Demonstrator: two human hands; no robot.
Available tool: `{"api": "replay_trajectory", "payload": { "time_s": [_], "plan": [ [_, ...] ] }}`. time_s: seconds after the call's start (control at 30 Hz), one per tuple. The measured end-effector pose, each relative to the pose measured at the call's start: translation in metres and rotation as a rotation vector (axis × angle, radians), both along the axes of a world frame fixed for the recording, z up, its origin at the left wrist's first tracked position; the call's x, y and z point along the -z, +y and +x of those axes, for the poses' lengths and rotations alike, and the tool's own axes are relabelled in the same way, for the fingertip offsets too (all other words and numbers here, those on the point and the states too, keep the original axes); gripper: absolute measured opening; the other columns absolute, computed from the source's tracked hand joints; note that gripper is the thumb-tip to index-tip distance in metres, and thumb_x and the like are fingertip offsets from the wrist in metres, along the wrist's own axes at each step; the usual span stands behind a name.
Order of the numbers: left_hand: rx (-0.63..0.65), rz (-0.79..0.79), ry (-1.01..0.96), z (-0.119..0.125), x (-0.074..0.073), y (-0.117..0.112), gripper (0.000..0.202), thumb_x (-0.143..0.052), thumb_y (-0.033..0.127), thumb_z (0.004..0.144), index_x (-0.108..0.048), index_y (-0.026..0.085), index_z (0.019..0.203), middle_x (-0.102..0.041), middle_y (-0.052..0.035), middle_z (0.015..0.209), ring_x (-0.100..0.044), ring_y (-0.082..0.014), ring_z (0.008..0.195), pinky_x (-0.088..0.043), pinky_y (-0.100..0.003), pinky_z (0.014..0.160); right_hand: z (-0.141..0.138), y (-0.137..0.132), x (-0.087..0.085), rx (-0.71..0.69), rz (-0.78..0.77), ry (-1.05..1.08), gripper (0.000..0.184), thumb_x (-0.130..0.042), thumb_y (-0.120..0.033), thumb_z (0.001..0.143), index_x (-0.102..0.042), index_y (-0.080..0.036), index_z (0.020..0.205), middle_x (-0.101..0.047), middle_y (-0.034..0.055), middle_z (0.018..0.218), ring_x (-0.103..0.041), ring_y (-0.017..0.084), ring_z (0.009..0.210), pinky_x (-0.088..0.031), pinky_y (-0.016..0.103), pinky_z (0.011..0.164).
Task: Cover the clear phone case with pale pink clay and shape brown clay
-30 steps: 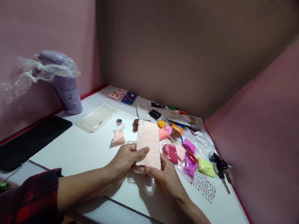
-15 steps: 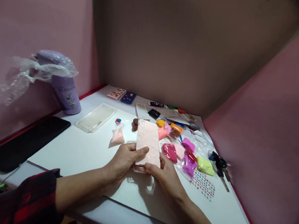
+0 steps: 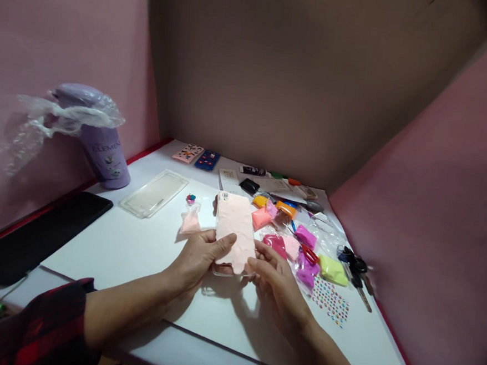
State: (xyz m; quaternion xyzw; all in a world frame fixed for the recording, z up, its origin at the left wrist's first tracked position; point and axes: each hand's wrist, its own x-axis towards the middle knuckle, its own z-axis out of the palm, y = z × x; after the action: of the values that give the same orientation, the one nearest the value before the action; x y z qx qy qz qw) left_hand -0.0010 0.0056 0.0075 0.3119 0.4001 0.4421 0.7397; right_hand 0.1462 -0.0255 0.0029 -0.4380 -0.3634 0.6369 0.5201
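A clear phone case is held up above the white board, its back spread with pale pink clay. The clay has a ragged lower end, and a strip of bare case shows below it; the camera hole at the top left is uncovered. My left hand grips the case's left edge, thumb lying on the clay. At the lower right edge, my right hand pinches case and clay between thumb and fingers. A bag of peach clay lies beyond my left hand.
Several clay packets, among them a yellow one, lie right of my hands near rhinestones and scissors. To the left are a clear case, a purple tumbler and a black mat. Two decorated cases sit behind.
My right thumb has shifted from the bottom middle to the lower right edge, exposing the clay's ragged lower end. The case sits slightly further left in view.
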Motion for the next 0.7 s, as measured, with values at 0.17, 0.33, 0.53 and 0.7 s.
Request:
{"api": "replay_trajectory", "payload": {
  "time_s": [0.17, 0.33, 0.53, 0.7],
  "plan": [
    [-0.013, 0.005, -0.011, 0.0, -0.003, -0.001, 0.026, -0.068, 0.027, 0.077, -0.066, 0.006, 0.092, -0.072, -0.0145, 0.079, -0.067, -0.0187, 0.062, -0.057, -0.027, 0.055, 0.004, 0.001, 0.005, 0.034, 0.016, -0.02, 0.046, -0.072, -0.022, 0.066, -0.056, -0.016, 0.109, -0.063, 0.0035, 0.083, -0.059, 0.016, 0.069, -0.046, 0.027, 0.061],
    [-0.021, 0.007, -0.015, 0.001, -0.003, 0.001, 0.027, -0.068, 0.028, 0.077, -0.066, 0.006, 0.091, -0.072, -0.014, 0.077, -0.067, -0.0188, 0.061, -0.056, -0.027, 0.054, 0.007, 0.003, 0.01, 0.034, 0.027, -0.048, 0.045, -0.072, -0.024, 0.068, -0.054, -0.016, 0.108, -0.062, 0.0001, 0.074, -0.052, 0.011, 0.054, -0.042, 0.023, 0.048],
    [-0.032, -0.019, -0.014, 0.002, -0.004, -0.001, 0.025, -0.071, 0.027, 0.074, -0.067, 0.006, 0.088, -0.072, -0.0147, 0.08, -0.067, -0.0179, 0.061, -0.056, -0.027, 0.054, 0.005, 0.006, 0.015, -0.044, 0.038, -0.103, 0.043, -0.077, -0.024, 0.063, -0.056, -0.017, 0.101, -0.069, 0.0051, 0.088, -0.064, 0.02, 0.078, -0.048, 0.03, 0.066],
    [-0.036, -0.023, -0.04, 0.002, -0.003, -0.002, 0.026, -0.07, 0.026, 0.075, -0.067, 0.007, 0.092, -0.073, -0.0144, 0.081, -0.069, -0.0202, 0.063, -0.057, -0.029, 0.055, 0.003, 0.002, 0.012, -0.064, -0.02, -0.056, 0.044, -0.075, -0.02, 0.063, -0.056, -0.018, 0.102, -0.068, 0.0038, 0.086, -0.063, 0.018, 0.071, -0.045, 0.026, 0.059]
  ]
}}
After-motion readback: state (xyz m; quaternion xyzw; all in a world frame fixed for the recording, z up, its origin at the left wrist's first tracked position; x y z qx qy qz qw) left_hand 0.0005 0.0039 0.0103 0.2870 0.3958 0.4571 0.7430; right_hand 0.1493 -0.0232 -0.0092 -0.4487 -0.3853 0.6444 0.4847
